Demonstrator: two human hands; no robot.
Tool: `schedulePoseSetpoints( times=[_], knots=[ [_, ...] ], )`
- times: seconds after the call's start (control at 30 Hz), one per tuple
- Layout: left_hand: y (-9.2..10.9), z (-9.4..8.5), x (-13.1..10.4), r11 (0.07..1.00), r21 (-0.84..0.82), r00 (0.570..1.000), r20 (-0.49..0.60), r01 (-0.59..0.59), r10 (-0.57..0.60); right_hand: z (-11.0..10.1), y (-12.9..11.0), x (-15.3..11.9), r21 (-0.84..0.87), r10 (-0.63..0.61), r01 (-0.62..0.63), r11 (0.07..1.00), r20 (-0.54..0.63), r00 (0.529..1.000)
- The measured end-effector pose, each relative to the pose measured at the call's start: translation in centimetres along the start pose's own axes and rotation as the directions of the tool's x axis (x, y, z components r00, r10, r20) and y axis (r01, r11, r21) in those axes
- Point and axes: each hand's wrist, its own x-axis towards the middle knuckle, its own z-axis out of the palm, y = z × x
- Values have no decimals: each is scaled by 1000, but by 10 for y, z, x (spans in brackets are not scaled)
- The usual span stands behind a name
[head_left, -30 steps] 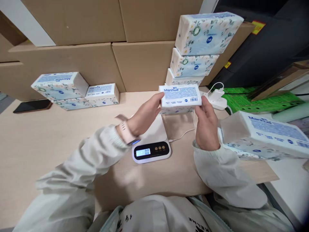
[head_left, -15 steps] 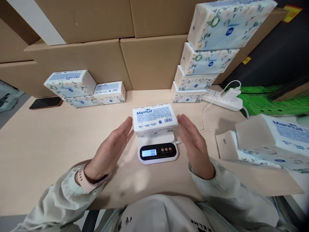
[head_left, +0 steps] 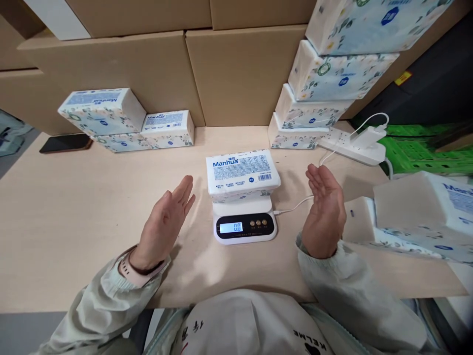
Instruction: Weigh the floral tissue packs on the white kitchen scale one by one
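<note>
A white tissue pack (head_left: 243, 171) with blue "Manhua" print lies on top of a white digital scale (head_left: 242, 207). The scale's lit display (head_left: 231, 227) reads 0.0. To the left of the pack is my left hand (head_left: 162, 222), open and apart from it, fingers stretched forward. My right hand (head_left: 323, 212) is raised on the other side, also open and holding nothing, with its palm turned inward. A white cable (head_left: 291, 207) runs from the scale's right side and passes behind my right hand.
More tissue packs (head_left: 101, 112) sit at the back left beside a phone (head_left: 65, 143). A tall stack of packs (head_left: 342, 74) and a power strip (head_left: 353, 146) stand at the back right. Further packs (head_left: 410, 212) lie at right. Cardboard boxes (head_left: 247, 79) line the back.
Both hands have moved outward, away from the sides of the tissue pack, the right one farther. The pack stays on the scale, and the display still shows 0.0. The view has shifted slightly.
</note>
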Motion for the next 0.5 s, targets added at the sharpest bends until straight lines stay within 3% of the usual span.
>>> schedulePoseSetpoints(
  times=[0.23,0.5],
  knots=[
    [1,-2,-4,994,-84,997,51,69,-64,0,8,0,39,0,1,999,-30,1000],
    [3,-4,-4,988,-115,992,87,104,-94,1,1,-5,28,26,-26,999,10,1000]
  ],
)
